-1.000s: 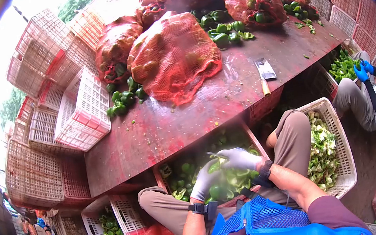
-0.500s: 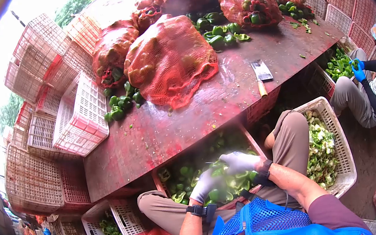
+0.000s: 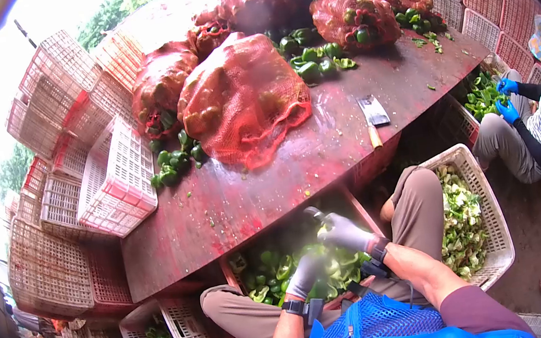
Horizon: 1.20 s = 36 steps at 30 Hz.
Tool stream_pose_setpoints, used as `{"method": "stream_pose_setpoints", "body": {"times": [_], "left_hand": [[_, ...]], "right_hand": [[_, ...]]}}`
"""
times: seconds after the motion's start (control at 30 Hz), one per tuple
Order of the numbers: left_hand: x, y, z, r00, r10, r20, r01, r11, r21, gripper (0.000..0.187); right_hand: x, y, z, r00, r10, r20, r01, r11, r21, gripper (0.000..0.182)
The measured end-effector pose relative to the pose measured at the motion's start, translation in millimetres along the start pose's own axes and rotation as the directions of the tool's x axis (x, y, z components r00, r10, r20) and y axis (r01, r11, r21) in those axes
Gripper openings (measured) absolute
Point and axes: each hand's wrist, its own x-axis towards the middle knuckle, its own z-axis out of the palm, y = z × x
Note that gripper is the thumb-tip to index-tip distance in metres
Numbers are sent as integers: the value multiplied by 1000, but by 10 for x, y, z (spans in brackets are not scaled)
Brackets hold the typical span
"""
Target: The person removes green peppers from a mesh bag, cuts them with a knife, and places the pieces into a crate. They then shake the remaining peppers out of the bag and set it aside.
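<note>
The table (image 3: pixel 272 182) stretched before you, its reddish top speckled with bits. A bulging red mesh sack (image 3: pixel 242 101) slumped on the table, left of its middle. The white crate (image 3: pixel 490 209) stood off the table's near edge, towards its right end, heaped with pale cut pieces (image 3: pixel 461 223). Your pepper crate (image 3: pixel 361 212) sat at the near edge of the table, between your legs. Over it, nearest the table, was your gloved right hand (image 3: pixel 344 233), its fingers curled around something slim; your gloved left hand (image 3: pixel 305 277) was farther from the table, low among the peppers (haze blurred its fingers, so I couldn't tell how far they were open or what they held). A cleaver (image 3: pixel 373 112) lay on the table near its front edge. The green peppers (image 3: pixel 271 273) filled the pepper crate below the table's edge. Smallest was the slim grey object (image 3: pixel 315 213) in your right hand, too blurred to name.
</note>
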Motion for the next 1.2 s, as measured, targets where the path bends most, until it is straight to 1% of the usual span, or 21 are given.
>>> {"method": "stream_pose_setpoints", "body": {"times": [0.03,0.07,0.1,0.17,0.2,0.23,0.3,0.37,0.43,0.5,0.57,0.67,0.7,0.77,0.83,0.9,0.97,1.03,1.07,1.1,1.2], "left_hand": [[-175,457,180,992,-105,-74,95,987,-127,46],[-216,635,194,978,-131,-160,124,991,-51,50],[-163,571,125,966,-54,-253,100,979,175,53],[-136,744,152,941,95,-324,141,761,634,55],[-107,762,221,909,254,-330,68,692,719,55],[-18,662,246,844,431,-320,21,569,822,55],[23,955,513,808,548,-215,-32,406,913,53],[187,1086,713,875,466,-130,3,264,965,54],[393,936,845,896,444,-4,-23,55,998,61],[513,691,873,971,205,122,-109,-71,991,68],[546,481,939,971,167,168,-150,-119,982,64],[564,479,933,955,191,228,-208,-120,971,62],[566,467,919,946,207,250,-226,-134,965,62],[522,583,938,948,169,271,-252,-124,960,61],[537,603,963,946,137,295,-266,-194,944,60],[560,607,948,941,125,315,-294,-161,942,59],[647,690,910,917,215,336,-286,-230,930,53],[719,891,879,939,206,274,-275,-24,961,36],[746,1211,875,877,389,282,-282,-59,958,21],[843,1424,810,830,504,240,-279,2,960,17],[1277,2068,535,836,517,183,-207,-12,978,15]], "right_hand": [[25,-26,-77,997,62,44,-72,956,283,40],[46,-114,-161,995,58,79,-85,911,404,33],[9,-295,-237,987,71,142,-131,868,478,31],[-78,-610,-371,996,7,87,-45,892,450,33],[-203,-862,-459,1000,-22,3,19,908,419,33],[-322,-1129,-600,990,-102,-99,123,964,238,38],[-556,-1302,-896,831,-380,-406,316,924,-217,43],[-924,-1556,-1358,839,-236,-490,237,970,-62,50],[-1193,-1498,-1819,684,-257,-683,38,947,-319,52],[-1422,-1083,-2313,579,-299,-759,-190,855,-482,51],[-1817,-1001,-2505,703,-29,-711,-344,861,-375,50],[-1966,78,-2915,697,-69,-714,-614,455,-644,49],[-1939,210,-2950,695,-159,-701,-516,568,-641,42],[-1745,-316,-2696,671,-53,-739,-413,801,-433,35],[-1426,-777,-2433,712,-190,-676,-187,876,-444,34],[-1171,-1324,-2126,845,-54,-531,37,998,-42,31],[-915,-1141,-2232,858,-148,-492,148,988,-40,29],[-457,-1811,-1581,968,-114,-225,188,919,346,29],[-266,-1852,-1448,975,-106,-196,183,883,433,28],[-59,-1812,-1346,981,-100,-167,173,839,516,27],[384,-1669,-1147,984,-16,-180,129,762,635,26]]}}
